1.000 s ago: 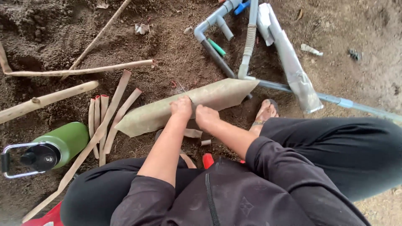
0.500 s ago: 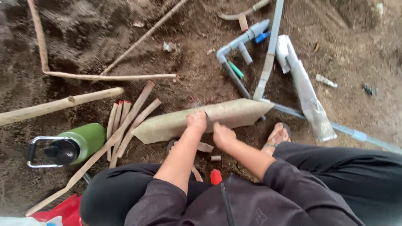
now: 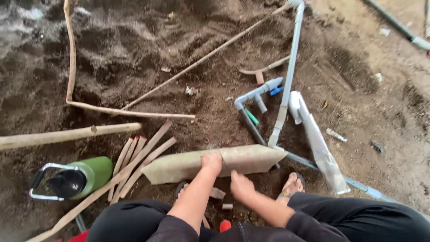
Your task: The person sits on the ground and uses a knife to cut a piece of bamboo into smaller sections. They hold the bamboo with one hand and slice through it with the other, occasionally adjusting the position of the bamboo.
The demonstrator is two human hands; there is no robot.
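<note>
While I look down over the knees, bare dark soil (image 3: pixel 134 54) spreads out everywhere beyond both hands. Next in size is the long grey pipe (image 3: pixel 290 67), which runs away from the hands up and to the right, with a short jointed pipe piece (image 3: pixel 255 96) branching off beside it. A pale wrapped bundle (image 3: pixel 316 139) lies to the right of the hands, near the sandalled foot (image 3: pixel 290 186). Directly under my hands lies the wide tan slab (image 3: pixel 215 163) (it looks like a split length of bamboo or bark), stretched left to right across the ground in front of the knees. My left hand (image 3: pixel 211 162) presses flat on top of it near its middle, fingers curled over the upper side. My right hand (image 3: pixel 241 184) sits just beside it at the slab's near edge, fingers bent; I cannot tell whether it grips the slab or only touches it. Left of the hands a bunch of thin wooden strips (image 3: pixel 134 157) fans out, and further left a green bottle (image 3: pixel 83 177) lies on its side. A thick pole (image 3: pixel 67 134) lies beyond the bottle.
</note>
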